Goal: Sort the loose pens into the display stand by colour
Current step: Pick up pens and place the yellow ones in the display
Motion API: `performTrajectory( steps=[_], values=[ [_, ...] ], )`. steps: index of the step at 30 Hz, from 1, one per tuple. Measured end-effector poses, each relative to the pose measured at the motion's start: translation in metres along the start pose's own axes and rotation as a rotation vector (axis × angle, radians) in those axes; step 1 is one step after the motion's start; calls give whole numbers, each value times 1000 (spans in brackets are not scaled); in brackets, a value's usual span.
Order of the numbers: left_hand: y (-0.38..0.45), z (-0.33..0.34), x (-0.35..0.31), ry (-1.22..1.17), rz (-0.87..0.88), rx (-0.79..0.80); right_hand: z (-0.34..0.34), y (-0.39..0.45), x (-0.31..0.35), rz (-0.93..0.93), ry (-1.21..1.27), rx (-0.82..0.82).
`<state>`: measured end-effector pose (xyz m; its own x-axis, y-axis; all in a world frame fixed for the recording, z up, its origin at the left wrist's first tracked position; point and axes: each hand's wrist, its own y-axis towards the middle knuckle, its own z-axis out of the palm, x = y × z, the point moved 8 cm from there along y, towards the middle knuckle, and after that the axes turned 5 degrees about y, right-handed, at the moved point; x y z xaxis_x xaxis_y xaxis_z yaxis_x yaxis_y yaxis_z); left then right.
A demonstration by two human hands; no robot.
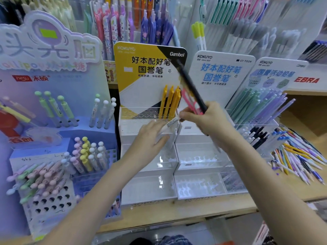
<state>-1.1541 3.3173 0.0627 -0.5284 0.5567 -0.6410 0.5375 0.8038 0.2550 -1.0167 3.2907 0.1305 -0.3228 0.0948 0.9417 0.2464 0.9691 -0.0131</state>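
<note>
- Three yellow pens [169, 101] standing already in the top tier of the stand [148, 156], under the yellow card; lower tiers showing bare holes.
- Right hand [208, 119] just right of those pens, fingers curled round a bunch: a black pen [192, 87] and pink pens [188, 101], tips slanting up and left.
- Left hand [150, 137] lying flat on the stand's second tier, fingers nearly straight, a white pen [170, 123] under the fingertips; a true grip hard to tell.
- Best done by steadying the stand, drawing one colour from the bunch, dropping it upright into holes beside its like.
- Loose pens [299, 154] heaped on the desk, well right of the stand.
</note>
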Motion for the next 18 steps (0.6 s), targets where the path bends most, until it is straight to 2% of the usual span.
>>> performTrajectory(
  steps=[2,4,6,8,12,18],
  values=[
    [-13,6,19,152,-39,24,-19,0,2,-54,-115,-58],
    [-26,-1,33,349,-42,-84,-21,-1,5,-124,-334,-63],
    [-30,-6,36,437,4,-200,-9,-3,2,-171,-491,-54],
    [-26,-9,31,493,42,-249,7,-3,-5,-205,-592,-51],
    [-20,-6,35,536,47,-226,24,2,-14,-245,-716,-41],
    [-21,-8,38,483,34,-238,26,10,-8,-280,-703,-39]
  ],
)
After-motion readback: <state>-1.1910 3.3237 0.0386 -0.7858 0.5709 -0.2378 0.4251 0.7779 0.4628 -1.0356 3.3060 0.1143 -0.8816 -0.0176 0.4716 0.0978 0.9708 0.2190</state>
